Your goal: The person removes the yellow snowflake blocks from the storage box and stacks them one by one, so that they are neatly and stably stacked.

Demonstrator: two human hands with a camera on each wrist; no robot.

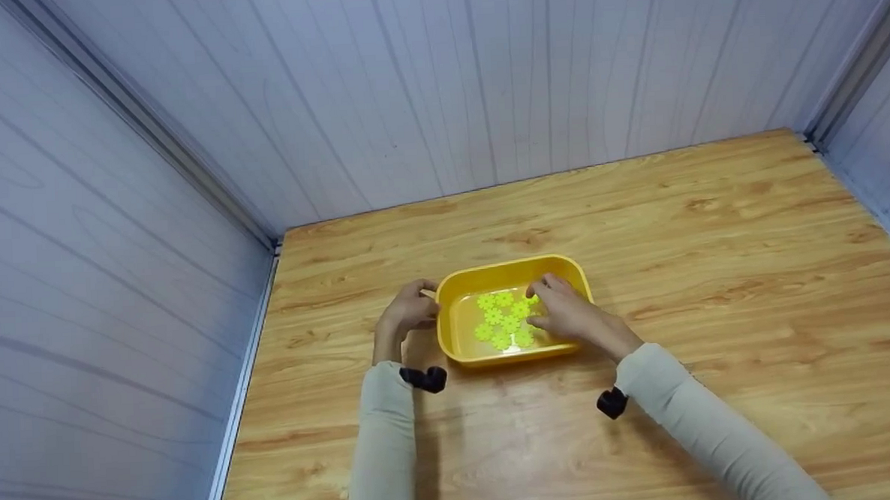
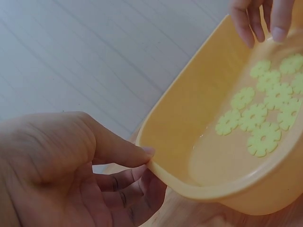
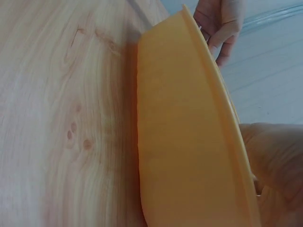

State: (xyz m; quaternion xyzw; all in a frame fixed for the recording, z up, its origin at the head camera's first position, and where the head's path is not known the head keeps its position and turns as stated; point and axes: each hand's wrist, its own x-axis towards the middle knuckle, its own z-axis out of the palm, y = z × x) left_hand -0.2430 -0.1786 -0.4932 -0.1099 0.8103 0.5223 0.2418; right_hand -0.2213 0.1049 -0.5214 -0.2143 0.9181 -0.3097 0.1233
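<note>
A yellow plastic basin point(image 1: 453, 349) with rounded corners stands on the wooden surface. Several bright yellow-green flower-shaped pieces point(image 1: 510, 324) with notched edges lie flat on its floor. My left hand point(image 1: 408, 310) pinches the basin's left rim, thumb on top and fingers beneath, as the left wrist view shows. Over the right part of the basin is my right hand point(image 1: 570, 312), its fingers loosely bent and pointing down above the pieces. No piece shows between those fingers in the left wrist view. In the right wrist view, the basin's outer wall point(image 3: 189, 118) hides most of that hand.
The wood-grain surface point(image 1: 716, 268) extends all around the basin. Pale panel walls point(image 1: 445, 85) rise at the back, left and right. Black wrist-worn devices point(image 1: 434, 379) hang at both cuffs.
</note>
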